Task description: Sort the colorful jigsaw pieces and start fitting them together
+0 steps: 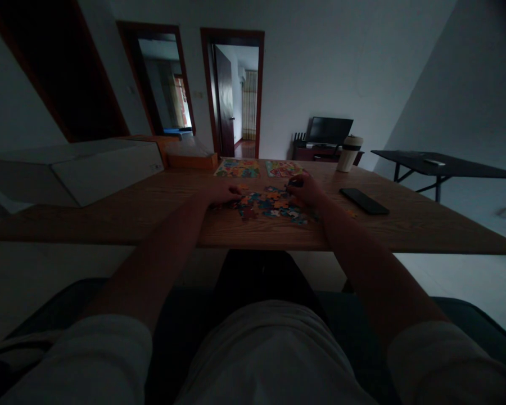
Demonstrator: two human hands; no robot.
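A loose heap of colourful puzzle pieces (270, 205) lay on the wooden desk (160, 208), near its front edge and straight ahead of the person. The left hand (221, 194) rested at the heap's 9 o'clock edge, palm down, fingers touching the outermost pieces; in the dim light I could not tell whether its grip was closed on a piece or slack. The right hand (306, 188) sat at the heap's 1 o'clock edge with fingers curled, and a small dark thing showed at its fingertips, but whether the grip held it could not be told.

Beyond the heap, at 12 o'clock, two puzzle boards (261, 167) lay flat side by side, each showing a bright picture; whether pieces were missing from them was too small to tell. At 2 o'clock from the heap a dark phone (364, 201) lay flat on the desk, apart from the right hand. Farther off at 1 o'clock stood a pale lidded tumbler (349, 153), upright; its contents were hidden. At 10 o'clock an orange box (191, 160) sat on the desk, its inside not visible, and at 9 o'clock a large white case (88, 169) lay with its lid shut.

A black side table (451, 166) stood at 3 o'clock, well apart from the desk.
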